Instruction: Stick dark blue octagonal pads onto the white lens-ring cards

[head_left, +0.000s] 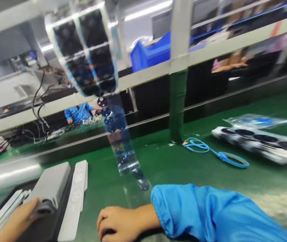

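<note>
My left hand [17, 218] is at the lower left, smeared by motion, over a black tray [55, 220]. Its fingertips reach a dark rounded part [45, 206] at the near end of a light grey box [51, 181]; whether they grip it is unclear. White flat pieces [3, 215] lie beside that hand. My right hand [120, 223] rests low on the green tabletop [98, 188], fingers curled in, palm hidden. Anything inside it cannot be made out. Between the hands lies a long white strip with round sockets [75, 191], along the tray's right side.
A clear strip holding dark round discs [119, 124] hangs down from a dark-filled holder [88, 50]. On the right are a blue cord with a strap [231, 159], a white piece with dark round openings [259, 141] and a clear bag [261, 121]. A post [178, 101] stands behind.
</note>
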Demonstrator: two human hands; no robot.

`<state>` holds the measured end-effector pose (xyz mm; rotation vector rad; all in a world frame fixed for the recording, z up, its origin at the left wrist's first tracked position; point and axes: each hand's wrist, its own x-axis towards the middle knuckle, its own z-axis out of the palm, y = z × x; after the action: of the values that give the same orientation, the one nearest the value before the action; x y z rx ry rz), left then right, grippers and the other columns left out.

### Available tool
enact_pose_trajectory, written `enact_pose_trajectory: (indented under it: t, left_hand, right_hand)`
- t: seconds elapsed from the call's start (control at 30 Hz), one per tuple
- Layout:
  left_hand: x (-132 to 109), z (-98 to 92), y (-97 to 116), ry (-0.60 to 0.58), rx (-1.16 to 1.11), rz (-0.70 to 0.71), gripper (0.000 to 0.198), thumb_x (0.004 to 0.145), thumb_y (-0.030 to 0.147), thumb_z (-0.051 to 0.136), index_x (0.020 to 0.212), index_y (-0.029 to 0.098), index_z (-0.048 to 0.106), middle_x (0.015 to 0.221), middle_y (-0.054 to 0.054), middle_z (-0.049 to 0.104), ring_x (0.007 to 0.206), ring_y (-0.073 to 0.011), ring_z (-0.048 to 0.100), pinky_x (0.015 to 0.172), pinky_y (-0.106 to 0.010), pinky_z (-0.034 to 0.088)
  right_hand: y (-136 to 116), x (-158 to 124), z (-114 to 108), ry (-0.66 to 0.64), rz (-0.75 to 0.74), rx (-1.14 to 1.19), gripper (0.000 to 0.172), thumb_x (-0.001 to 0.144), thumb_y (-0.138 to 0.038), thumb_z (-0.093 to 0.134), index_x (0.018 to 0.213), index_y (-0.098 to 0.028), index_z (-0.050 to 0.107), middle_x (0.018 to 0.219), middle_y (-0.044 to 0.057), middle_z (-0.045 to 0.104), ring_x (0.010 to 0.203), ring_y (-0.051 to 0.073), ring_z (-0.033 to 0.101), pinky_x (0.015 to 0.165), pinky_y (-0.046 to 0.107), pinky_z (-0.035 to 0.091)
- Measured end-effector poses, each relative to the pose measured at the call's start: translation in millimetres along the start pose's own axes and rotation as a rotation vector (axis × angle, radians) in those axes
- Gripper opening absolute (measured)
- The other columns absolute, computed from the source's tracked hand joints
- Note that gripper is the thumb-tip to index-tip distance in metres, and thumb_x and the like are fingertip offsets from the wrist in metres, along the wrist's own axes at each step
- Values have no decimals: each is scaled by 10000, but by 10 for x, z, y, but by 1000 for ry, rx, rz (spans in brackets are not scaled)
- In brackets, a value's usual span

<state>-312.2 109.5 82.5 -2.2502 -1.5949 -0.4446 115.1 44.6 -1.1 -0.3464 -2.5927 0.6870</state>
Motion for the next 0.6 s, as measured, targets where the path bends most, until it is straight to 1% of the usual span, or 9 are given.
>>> enact_pose_trajectory:
  t: [0.03, 0.07, 0.13, 0.23, 0.33, 0.4, 0.47, 0.5, 0.6]
  left_hand:
    - [-75, 5, -49, -18, -19, 10, 272, 680, 459, 563, 873, 267, 579, 828, 1, 702, 777, -255, 673, 735, -345, 549]
    - [-120, 32, -75, -16, -20, -8, 248, 706, 441, 504, 878, 272, 561, 805, 10, 682, 785, -265, 662, 760, -369, 542]
    - [-142, 114, -67, 10, -8, -52, 236, 797, 410, 418, 941, 266, 536, 863, 6, 653, 874, -289, 642, 869, -462, 512]
    - [-113, 187, 42, 43, -9, -78, 330, 858, 411, 405, 1134, 248, 482, 1084, -53, 622, 1112, -369, 586, 989, -580, 447]
    - [-134, 175, 173, 14, -24, -77, 563, 812, 405, 470, 1324, 183, 395, 1315, -168, 540, 1321, -441, 463, 1088, -618, 381]
    - [-176, 177, 240, -44, -27, -90, 723, 766, 384, 529, 1413, 117, 350, 1427, -228, 464, 1402, -444, 397, 1156, -589, 331]
    - [-208, 216, 268, -105, -27, -122, 812, 774, 384, 538, 1483, 69, 301, 1532, -250, 363, 1487, -439, 282, 1204, -577, 269]
    - [-216, 246, 268, -129, -30, -144, 825, 786, 375, 530, 1508, 59, 286, 1576, -252, 307, 1515, -435, 226, 1215, -579, 244]
    - [-225, 328, 268, -176, -63, -189, 827, 770, 316, 545, 1534, 95, 318, 1638, -212, 225, 1549, -406, 145, 1239, -564, 197]
  right_hand:
    - [-26, -8, 49, 20, -33, -25, 150, 931, -251, 675, 989, -128, 738, 1124, 97, 708, 1145, 199, 639, 1029, 261, 482]
    - [-51, -24, 74, 39, -56, -43, 170, 939, -254, 665, 1010, -117, 736, 1137, 111, 699, 1152, 206, 631, 1039, 276, 479]
    - [-97, -52, 56, 57, -98, -64, 198, 952, -257, 640, 1043, -106, 730, 1146, 125, 690, 1125, 208, 635, 1015, 283, 497]
    - [-133, -52, -109, 130, -121, -71, 229, 986, -257, 568, 1089, -103, 703, 1124, 123, 704, 1067, 205, 645, 979, 295, 517]
    - [-78, -88, -357, 284, -54, -66, 249, 1005, -256, 517, 1133, -118, 680, 1078, 117, 725, 1028, 215, 653, 965, 341, 531]
    - [41, -204, -511, 409, 63, -108, 261, 1018, -257, 484, 1143, -146, 684, 1080, 119, 733, 1011, 230, 665, 942, 387, 544]
    - [241, -392, -638, 473, 188, -215, 283, 1041, -239, 436, 1126, -180, 699, 1091, 123, 735, 1039, 242, 674, 969, 440, 530]
    - [360, -504, -694, 486, 203, -287, 290, 1040, -226, 430, 1122, -193, 706, 1091, 118, 740, 1058, 250, 676, 982, 463, 522]
    - [679, -877, -856, 525, 205, -462, 255, 1013, -229, 491, 1111, -199, 724, 1093, 116, 753, 1076, 273, 691, 985, 482, 520]
